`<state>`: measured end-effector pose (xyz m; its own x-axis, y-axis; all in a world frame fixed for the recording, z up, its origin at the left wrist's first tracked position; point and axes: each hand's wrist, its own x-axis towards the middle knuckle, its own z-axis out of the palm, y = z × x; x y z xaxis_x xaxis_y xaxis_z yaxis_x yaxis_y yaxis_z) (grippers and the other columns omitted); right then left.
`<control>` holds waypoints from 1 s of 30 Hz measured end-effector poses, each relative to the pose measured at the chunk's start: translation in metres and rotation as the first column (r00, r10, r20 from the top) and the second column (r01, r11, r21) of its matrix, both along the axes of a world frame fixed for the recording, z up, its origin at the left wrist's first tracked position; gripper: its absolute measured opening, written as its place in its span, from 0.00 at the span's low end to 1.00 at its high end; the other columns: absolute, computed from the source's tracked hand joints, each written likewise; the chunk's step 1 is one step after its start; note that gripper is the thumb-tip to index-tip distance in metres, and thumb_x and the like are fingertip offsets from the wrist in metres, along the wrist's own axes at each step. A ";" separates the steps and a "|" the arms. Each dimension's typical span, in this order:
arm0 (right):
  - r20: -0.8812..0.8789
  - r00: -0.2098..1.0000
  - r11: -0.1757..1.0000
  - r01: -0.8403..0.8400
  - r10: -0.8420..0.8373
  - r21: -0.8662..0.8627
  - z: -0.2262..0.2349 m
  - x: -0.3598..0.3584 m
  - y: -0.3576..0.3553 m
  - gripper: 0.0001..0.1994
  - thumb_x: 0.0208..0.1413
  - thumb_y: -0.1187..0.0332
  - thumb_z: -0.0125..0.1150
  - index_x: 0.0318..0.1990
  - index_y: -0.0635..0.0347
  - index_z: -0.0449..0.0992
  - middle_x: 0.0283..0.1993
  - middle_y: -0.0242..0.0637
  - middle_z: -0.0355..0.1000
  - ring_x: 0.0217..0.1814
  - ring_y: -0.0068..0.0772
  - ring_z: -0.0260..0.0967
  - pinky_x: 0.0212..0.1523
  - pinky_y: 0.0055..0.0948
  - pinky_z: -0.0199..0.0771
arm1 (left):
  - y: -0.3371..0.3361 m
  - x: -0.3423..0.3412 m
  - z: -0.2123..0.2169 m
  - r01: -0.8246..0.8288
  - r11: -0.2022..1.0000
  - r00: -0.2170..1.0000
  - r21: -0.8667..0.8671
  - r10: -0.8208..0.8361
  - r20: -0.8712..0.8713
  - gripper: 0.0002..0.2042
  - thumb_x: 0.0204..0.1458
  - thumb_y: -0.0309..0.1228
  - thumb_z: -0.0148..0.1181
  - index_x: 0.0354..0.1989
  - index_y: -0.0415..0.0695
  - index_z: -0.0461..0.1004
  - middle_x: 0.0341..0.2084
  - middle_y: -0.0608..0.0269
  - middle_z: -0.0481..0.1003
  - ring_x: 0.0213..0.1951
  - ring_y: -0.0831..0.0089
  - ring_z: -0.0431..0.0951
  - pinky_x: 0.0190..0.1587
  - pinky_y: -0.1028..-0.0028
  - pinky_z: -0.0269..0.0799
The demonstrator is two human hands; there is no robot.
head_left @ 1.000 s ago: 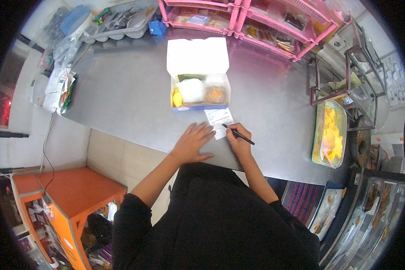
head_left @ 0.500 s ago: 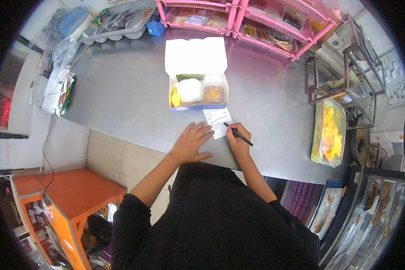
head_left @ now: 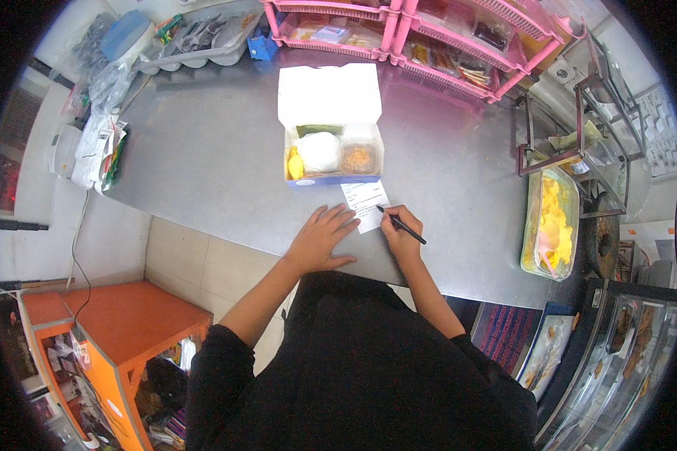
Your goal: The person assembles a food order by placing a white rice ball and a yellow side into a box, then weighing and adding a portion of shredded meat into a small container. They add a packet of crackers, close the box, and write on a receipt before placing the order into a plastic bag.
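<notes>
My right hand (head_left: 403, 228) grips a black pen (head_left: 408, 227), its tip resting on a small white printed slip of paper (head_left: 366, 201). Spread flat on the steel table, my left hand (head_left: 321, 239) lies with its fingertips at the slip's left edge. Just beyond the slip stands an open cardboard meal box (head_left: 331, 180), white inside and blue in front, with its lid (head_left: 329, 94) raised. Inside are a round white bundle (head_left: 320, 152), a clear tub of orange-brown food (head_left: 359, 156), a yellow item (head_left: 295, 163) at the left and something dark green behind.
Pink basket racks (head_left: 399, 37) line the table's far edge. A grey tray of cutlery (head_left: 203, 45) sits far left. On the right are a metal frame rack (head_left: 579, 113) and a tub of yellow food (head_left: 552, 225). An orange stool (head_left: 128, 316) stands below left.
The pen tip has shifted very slightly on the slip. My left hand stays put, and the box has not visibly moved on the table.
</notes>
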<state>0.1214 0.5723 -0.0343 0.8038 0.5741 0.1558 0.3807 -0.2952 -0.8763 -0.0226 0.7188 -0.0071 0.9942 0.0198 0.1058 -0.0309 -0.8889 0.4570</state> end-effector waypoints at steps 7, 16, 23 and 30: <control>0.061 0.996 0.998 0.063 -0.063 0.001 0.000 0.002 0.000 0.04 0.44 0.72 0.56 0.27 0.62 0.71 0.24 0.44 0.71 0.26 0.37 0.70 0.30 0.30 0.68 | -0.001 0.000 0.002 -0.001 0.999 0.999 0.042 -0.001 0.039 0.32 0.40 0.49 0.60 0.53 0.44 0.63 0.53 0.56 0.61 0.59 0.60 0.55 0.60 0.56 0.47; -0.070 0.996 0.991 -0.050 0.059 0.121 -0.003 -0.017 0.002 0.05 0.46 0.72 0.59 0.29 0.64 0.73 0.21 0.32 0.69 0.23 0.15 0.61 0.24 0.17 0.62 | 0.000 0.000 -0.002 -0.002 1.000 1.000 0.020 0.002 0.024 0.34 0.38 0.49 0.61 0.54 0.45 0.62 0.54 0.56 0.60 0.60 0.60 0.54 0.60 0.54 0.47; 0.109 0.991 0.989 -0.095 0.082 0.116 -0.007 -0.016 0.005 0.04 0.46 0.73 0.58 0.28 0.64 0.72 0.21 0.34 0.69 0.21 0.17 0.62 0.23 0.20 0.63 | 0.000 0.000 0.000 0.006 1.000 1.000 0.026 -0.006 0.027 0.33 0.39 0.49 0.60 0.53 0.45 0.63 0.54 0.56 0.60 0.59 0.60 0.54 0.60 0.55 0.47; 0.141 0.989 0.996 -0.058 0.048 0.068 -0.007 -0.008 0.002 0.04 0.44 0.73 0.58 0.28 0.64 0.71 0.19 0.36 0.68 0.19 0.20 0.63 0.22 0.21 0.63 | 0.000 0.000 0.000 0.000 0.999 1.000 0.043 -0.001 0.025 0.33 0.40 0.49 0.59 0.54 0.45 0.62 0.55 0.56 0.60 0.61 0.60 0.52 0.60 0.54 0.45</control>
<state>0.1132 0.5739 -0.0413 0.7398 0.5990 0.3064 0.5142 -0.2097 -0.8317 -0.0231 0.7185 -0.0069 0.9912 0.0144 0.1314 -0.0422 -0.9075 0.4179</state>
